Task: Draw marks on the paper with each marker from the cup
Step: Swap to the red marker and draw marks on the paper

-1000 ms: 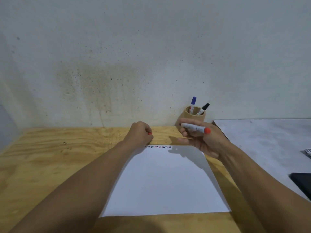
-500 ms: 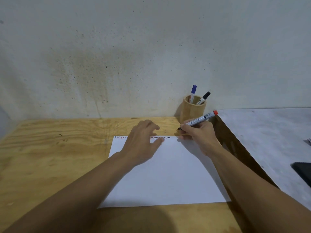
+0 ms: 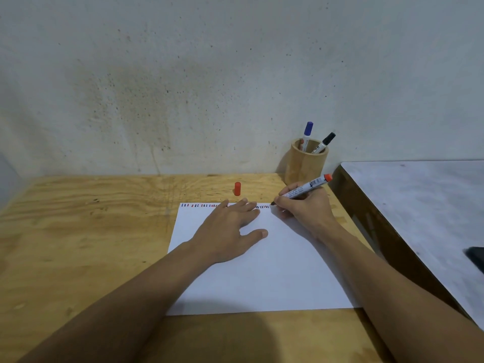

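Since before, the red cap [image 3: 237,188] stood beyond the flat, open left hand [image 3: 230,229]. That hand hid some marks [image 3: 199,205]. The right hand [image 3: 303,205] gripped the red marker [image 3: 305,189], tip seemingly touching paper [image 3: 262,271].

Bare plywood table [image 3: 78,231] lies open leftward; red cap [image 3: 237,188] and cup [image 3: 306,163] stand beyond the paper [image 3: 262,279].

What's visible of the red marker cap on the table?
The red cap is a small red-orange cylinder, plastic by its look, standing upright on the wooden table, off its marker. It sits just beyond the paper and its top edge, apart from it, left of the cup. Nothing but the table touches it; neither hand reaches it.
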